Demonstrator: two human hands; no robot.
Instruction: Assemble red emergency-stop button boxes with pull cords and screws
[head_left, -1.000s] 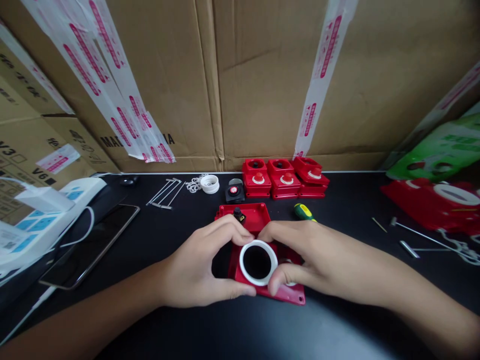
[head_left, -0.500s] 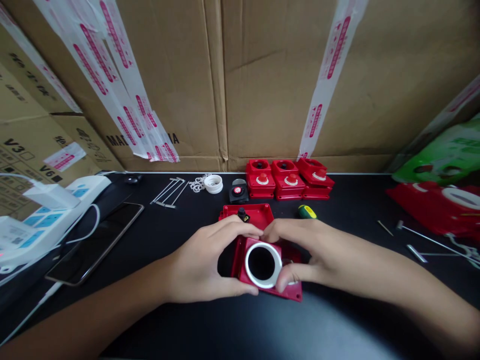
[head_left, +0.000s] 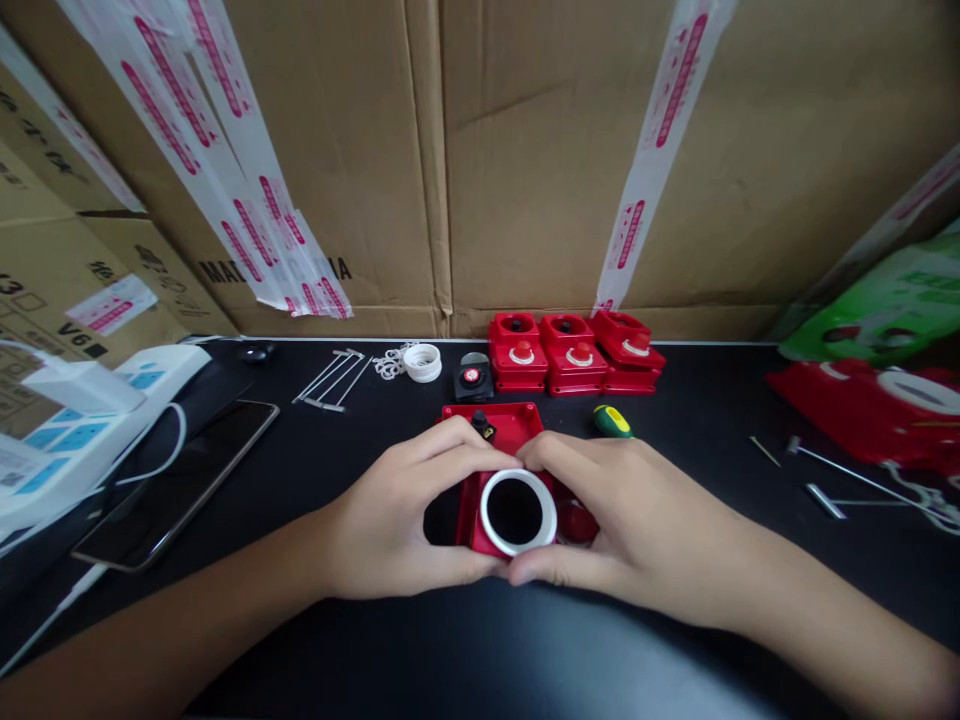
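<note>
Between both hands is a red plastic housing (head_left: 466, 515) with a white ring (head_left: 550, 513) around a dark round opening. My left hand (head_left: 412, 510) grips its left side, thumb at the near edge and fingers at the far edge. From the right, my right hand (head_left: 622, 510) holds it the same way, its thumb beside the lower rim of the ring. A red knob (head_left: 576, 522) on the housing shows partly under the right palm. Just beyond the hands lies a red open tray-like shell (head_left: 517, 425) with a small black part (head_left: 482, 426) at it.
Behind stand several red boxes (head_left: 577, 365), a black part (head_left: 473, 378) and white rings (head_left: 423, 363). Metal T-shaped rods (head_left: 330, 385) and a phone (head_left: 180, 485) lie left, near a power strip (head_left: 82, 430). A green-yellow screwdriver handle (head_left: 613, 421) and red housings (head_left: 862, 400) are right.
My right thumb has moved left and down along the white ring to the near edge, close to the left thumb. The housing has turned slightly. The camera view has shifted a little.
</note>
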